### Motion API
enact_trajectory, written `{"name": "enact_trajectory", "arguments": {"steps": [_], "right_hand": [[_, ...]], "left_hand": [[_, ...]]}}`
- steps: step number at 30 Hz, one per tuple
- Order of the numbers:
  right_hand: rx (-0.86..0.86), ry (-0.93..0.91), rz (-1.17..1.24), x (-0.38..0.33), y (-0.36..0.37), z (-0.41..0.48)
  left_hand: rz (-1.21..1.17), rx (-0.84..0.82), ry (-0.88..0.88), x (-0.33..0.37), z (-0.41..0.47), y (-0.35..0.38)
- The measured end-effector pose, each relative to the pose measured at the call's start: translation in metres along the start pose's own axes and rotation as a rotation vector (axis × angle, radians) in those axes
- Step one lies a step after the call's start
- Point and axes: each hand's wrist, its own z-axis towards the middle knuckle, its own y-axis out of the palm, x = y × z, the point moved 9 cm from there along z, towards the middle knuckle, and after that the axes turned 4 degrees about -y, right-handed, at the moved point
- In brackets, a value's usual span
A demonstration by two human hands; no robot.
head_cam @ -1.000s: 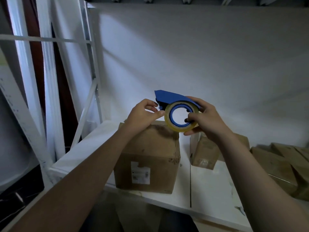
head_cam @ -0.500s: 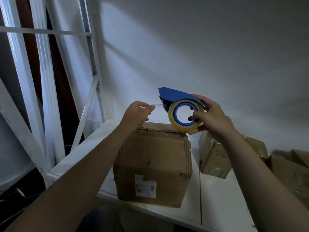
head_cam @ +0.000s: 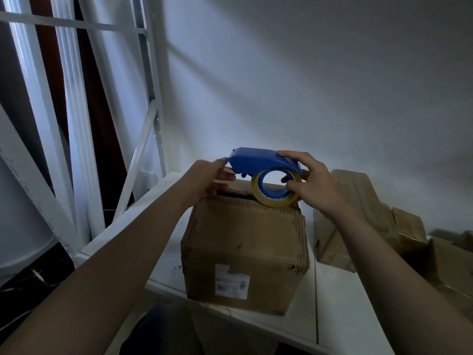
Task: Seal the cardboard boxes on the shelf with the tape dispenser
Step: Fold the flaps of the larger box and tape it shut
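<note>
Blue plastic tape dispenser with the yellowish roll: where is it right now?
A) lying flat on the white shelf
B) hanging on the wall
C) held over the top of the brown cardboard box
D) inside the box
C: the right hand grips the blue plastic tape dispenser over the top of the brown cardboard box.

place: storeroom | evidence: white metal shelf, several cardboard boxes, bare wall

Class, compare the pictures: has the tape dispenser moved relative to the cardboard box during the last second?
Yes. Judged against the cardboard box, the tape dispenser has come down to the box's top and sits further in from its right edge.
</note>
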Motion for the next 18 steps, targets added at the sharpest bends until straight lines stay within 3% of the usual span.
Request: {"name": "enact_trajectory", "arguments": {"steps": [8, 13, 18], "right_hand": [[-0.075, -0.088, -0.182, 0.017, 0.016, -0.009], [-0.115, -0.050, -0.226, 0.023, 0.031, -0.016], [-0.043, -0.033, -0.228, 0.025, 0.040, -0.015]], "left_hand": [[0.378, 0.097, 0.017, -0.019, 0.014, -0.004], [0.356, 0.105, -0.064, -0.038, 0.012, -0.008], [0.350, 0.098, -0.078, -0.045, 0.013, -0.019]]}}
